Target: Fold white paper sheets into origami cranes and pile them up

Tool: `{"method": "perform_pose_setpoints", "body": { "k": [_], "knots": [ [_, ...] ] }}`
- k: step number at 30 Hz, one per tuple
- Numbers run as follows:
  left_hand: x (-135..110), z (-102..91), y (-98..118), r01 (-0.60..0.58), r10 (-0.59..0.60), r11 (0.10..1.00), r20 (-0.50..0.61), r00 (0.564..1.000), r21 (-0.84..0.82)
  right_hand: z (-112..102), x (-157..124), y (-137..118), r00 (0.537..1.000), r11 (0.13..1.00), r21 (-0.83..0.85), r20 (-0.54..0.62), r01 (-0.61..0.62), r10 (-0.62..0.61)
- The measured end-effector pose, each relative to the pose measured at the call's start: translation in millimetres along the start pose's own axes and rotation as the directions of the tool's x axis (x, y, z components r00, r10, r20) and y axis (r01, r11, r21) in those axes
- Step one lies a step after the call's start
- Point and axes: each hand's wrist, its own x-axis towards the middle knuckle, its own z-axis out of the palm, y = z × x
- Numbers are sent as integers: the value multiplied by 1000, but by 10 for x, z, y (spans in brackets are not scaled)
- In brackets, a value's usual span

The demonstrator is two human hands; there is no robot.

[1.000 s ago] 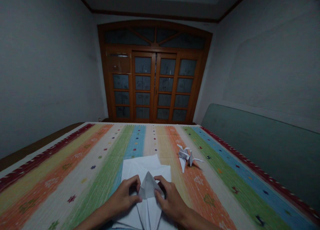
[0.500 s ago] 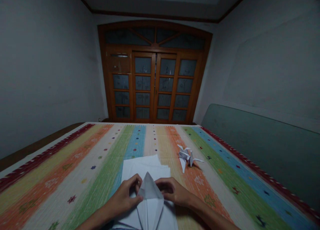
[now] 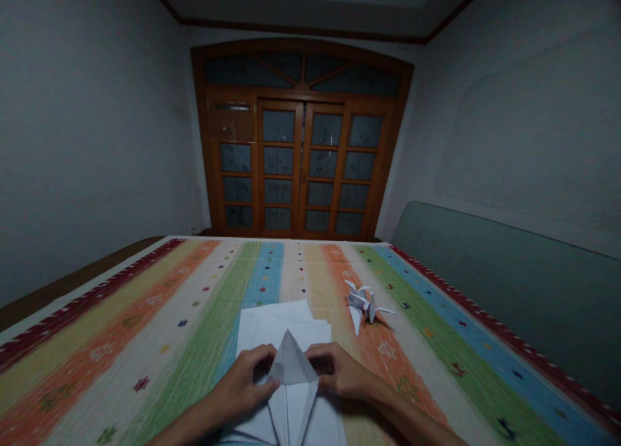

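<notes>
Rainbow-striped woven cloth (image 3: 184, 342) carries a white folded paper sheet (image 3: 291, 368) at six o'clock, its pointed flap pinched closely between left hand (image 3: 242, 375) and right hand (image 3: 342, 378); any slackened grip could let it spring open.

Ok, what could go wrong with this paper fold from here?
The left hand and right hand grip the folded point, so a slip might crease it off-centre. The loose flaps could shift on the striped cloth. The paper crane sits nearby and might get knocked.
</notes>
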Motion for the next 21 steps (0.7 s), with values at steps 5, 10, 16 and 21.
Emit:
{"method": "perform_pose_setpoints", "body": {
  "k": [5, 10, 16, 21],
  "knots": [
    [11, 9, -54, 13, -13, 1000, 10, 1000, 6, 42, 24, 74, 996, 997, -71, -82, -24, 18],
    [19, 4, -58, 14, -15, 1000, 6, 1000, 4, 99, 60, 175, 991, 993, -120, -135, -17, 1],
    [14, -4, -25, -8, 7, 1000, 10, 1000, 30, 184, 75, 247, 979, 975, -223, -197, 4, -49],
    [15, 17, -89, -26, 22, 990, 35, 999, 141, 253, 62, 272, 968, 951, -309, -235, 12, -89]
  ]
}}
